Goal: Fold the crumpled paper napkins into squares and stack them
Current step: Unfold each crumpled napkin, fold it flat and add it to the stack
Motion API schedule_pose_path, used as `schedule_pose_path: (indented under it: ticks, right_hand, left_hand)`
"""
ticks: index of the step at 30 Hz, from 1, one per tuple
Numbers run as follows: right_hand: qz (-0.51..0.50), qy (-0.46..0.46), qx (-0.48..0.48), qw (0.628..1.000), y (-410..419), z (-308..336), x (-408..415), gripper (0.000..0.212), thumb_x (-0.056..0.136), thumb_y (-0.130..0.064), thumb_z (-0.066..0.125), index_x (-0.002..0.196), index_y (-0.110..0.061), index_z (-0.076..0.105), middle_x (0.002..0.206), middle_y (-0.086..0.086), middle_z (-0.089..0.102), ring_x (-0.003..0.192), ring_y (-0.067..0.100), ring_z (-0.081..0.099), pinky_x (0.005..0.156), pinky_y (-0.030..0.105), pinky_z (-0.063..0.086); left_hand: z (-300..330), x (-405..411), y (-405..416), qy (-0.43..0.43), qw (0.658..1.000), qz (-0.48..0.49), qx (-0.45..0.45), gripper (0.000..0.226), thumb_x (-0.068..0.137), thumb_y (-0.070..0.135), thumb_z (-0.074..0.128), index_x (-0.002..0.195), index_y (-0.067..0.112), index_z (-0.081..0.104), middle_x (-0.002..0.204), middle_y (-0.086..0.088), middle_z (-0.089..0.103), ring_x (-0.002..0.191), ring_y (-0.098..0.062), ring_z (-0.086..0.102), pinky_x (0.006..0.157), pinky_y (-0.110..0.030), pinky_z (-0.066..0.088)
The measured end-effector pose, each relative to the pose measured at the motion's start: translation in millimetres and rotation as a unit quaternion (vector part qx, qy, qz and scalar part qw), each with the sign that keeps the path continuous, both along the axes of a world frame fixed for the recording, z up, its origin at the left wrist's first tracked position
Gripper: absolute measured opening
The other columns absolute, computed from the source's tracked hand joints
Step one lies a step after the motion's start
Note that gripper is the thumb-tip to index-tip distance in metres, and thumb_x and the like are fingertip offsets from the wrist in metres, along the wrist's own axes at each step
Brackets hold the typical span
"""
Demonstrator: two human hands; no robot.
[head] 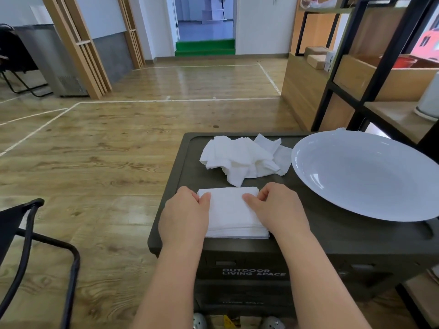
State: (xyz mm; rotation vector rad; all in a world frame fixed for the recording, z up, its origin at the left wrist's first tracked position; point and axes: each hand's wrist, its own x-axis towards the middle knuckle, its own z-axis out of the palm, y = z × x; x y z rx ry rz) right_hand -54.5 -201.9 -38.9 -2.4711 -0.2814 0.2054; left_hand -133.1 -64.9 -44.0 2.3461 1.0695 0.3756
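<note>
A flat folded white napkin (231,213) lies on a small stack of folded napkins at the near left of the dark box lid (332,236). My left hand (184,216) pinches its left edge, thumb on top. My right hand (276,210) pinches the right edge, thumb pressed on the paper. Behind them sits a heap of crumpled white napkins (244,157), untouched.
A large white plate (370,176) fills the right side of the lid, close to my right hand. A black metal shelf (370,74) stands behind it on the right. A black chair frame (28,245) is at the lower left on the wooden floor.
</note>
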Motion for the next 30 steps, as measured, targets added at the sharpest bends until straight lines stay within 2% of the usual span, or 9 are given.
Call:
schedule_pose_path:
  ticks: [5, 10, 13, 15, 17, 21, 24, 27, 30]
  right_hand:
    - [0.016, 0.027, -0.022, 0.999, 3.4, 4.0, 2.7, 0.026, 0.088, -0.044, 0.059, 0.080, -0.020, 0.054, 0.070, -0.008, 0.054, 0.062, 0.005, 0.049, 0.051, 0.019, 0.032]
    - [0.017, -0.080, 0.040, 0.996, 5.6, 15.2, 10.4, 0.017, 0.089, -0.037, 0.062, 0.083, -0.024, 0.053, 0.078, -0.010, 0.056, 0.068, 0.005, 0.052, 0.058, 0.012, 0.035]
    - [0.087, -0.134, 0.046, 0.986, 14.0, 21.8, 24.5, 0.015, 0.094, -0.036, 0.052, 0.105, -0.027, 0.058, 0.113, -0.007, 0.058, 0.102, 0.008, 0.052, 0.081, 0.019, 0.040]
    - [0.151, -0.126, -0.004, 0.980, 20.0, 21.8, 31.3, 0.027, 0.098, -0.036, 0.043, 0.118, -0.028, 0.059, 0.141, -0.006, 0.042, 0.130, 0.016, 0.033, 0.100, 0.034, 0.034]
    - [0.191, -0.109, -0.058, 0.974, 25.0, 20.9, 33.0, 0.031, 0.100, -0.034, 0.037, 0.121, -0.030, 0.060, 0.154, -0.006, 0.025, 0.139, 0.020, 0.016, 0.109, 0.045, 0.021]
    - [0.219, -0.087, -0.098, 0.967, 32.8, 15.5, 31.8, 0.034, 0.101, -0.030, 0.032, 0.118, -0.032, 0.062, 0.155, -0.007, 0.021, 0.141, 0.020, 0.013, 0.110, 0.044, 0.010]
    - [0.198, -0.104, -0.093, 0.970, 35.4, 15.4, 31.1, 0.036, 0.102, -0.027, 0.030, 0.130, -0.026, 0.053, 0.150, -0.009, 0.033, 0.139, 0.017, 0.021, 0.110, 0.041, 0.012]
    - [0.185, -0.121, -0.090, 0.971, 35.7, 15.4, 33.7, 0.039, 0.102, -0.023, 0.033, 0.140, -0.024, 0.043, 0.152, -0.010, 0.031, 0.140, 0.013, 0.023, 0.111, 0.041, 0.012]
    - [0.145, -0.191, -0.016, 0.971, 34.4, 15.7, 31.2, 0.035, 0.098, -0.016, 0.046, 0.130, -0.022, 0.057, 0.137, -0.007, 0.052, 0.130, 0.012, 0.040, 0.110, 0.036, 0.019]
  left_hand:
    - [2.6, 3.8, 3.8, 0.034, 0.999, -0.018, -0.007, 0.026, 0.095, 0.044, 0.049, 0.094, 0.018, 0.050, 0.080, 0.003, 0.054, 0.074, -0.017, 0.052, 0.052, -0.028, 0.032]
    - [5.4, 0.6, 2.0, -0.005, 1.000, -0.002, -0.028, 0.025, 0.092, 0.043, 0.054, 0.097, 0.019, 0.050, 0.076, 0.010, 0.050, 0.065, -0.008, 0.047, 0.047, -0.024, 0.029]
    - [6.7, -1.2, 3.3, -0.021, 0.999, -0.012, -0.034, 0.026, 0.091, 0.045, 0.054, 0.097, 0.021, 0.048, 0.077, 0.007, 0.055, 0.069, -0.014, 0.054, 0.048, -0.026, 0.033]
    - [9.6, -1.9, 3.7, -0.038, 0.999, -0.015, -0.033, 0.026, 0.091, 0.048, 0.051, 0.096, 0.022, 0.048, 0.074, 0.005, 0.055, 0.067, -0.014, 0.054, 0.047, -0.027, 0.032]
    - [12.5, -2.3, 3.4, -0.052, 0.998, -0.015, -0.030, 0.027, 0.092, 0.049, 0.049, 0.095, 0.022, 0.049, 0.072, 0.005, 0.055, 0.066, -0.011, 0.052, 0.047, -0.026, 0.031]
    - [14.4, -2.7, 3.0, -0.068, 0.997, -0.019, -0.023, 0.028, 0.092, 0.050, 0.047, 0.095, 0.022, 0.051, 0.071, 0.006, 0.053, 0.066, -0.010, 0.052, 0.047, -0.024, 0.031]
    - [15.6, -4.3, 4.0, -0.080, 0.996, -0.023, -0.033, 0.028, 0.093, 0.050, 0.047, 0.093, 0.022, 0.053, 0.070, 0.007, 0.053, 0.066, -0.010, 0.052, 0.048, -0.024, 0.031]
    - [17.4, -6.3, 5.0, -0.094, 0.995, -0.024, -0.030, 0.028, 0.093, 0.049, 0.046, 0.093, 0.022, 0.054, 0.069, 0.007, 0.054, 0.065, -0.010, 0.053, 0.049, -0.025, 0.032]
    - [22.8, -8.5, 3.6, -0.112, 0.993, -0.014, -0.019, 0.027, 0.094, 0.047, 0.045, 0.094, 0.022, 0.055, 0.068, 0.005, 0.055, 0.062, -0.008, 0.053, 0.048, -0.024, 0.032]
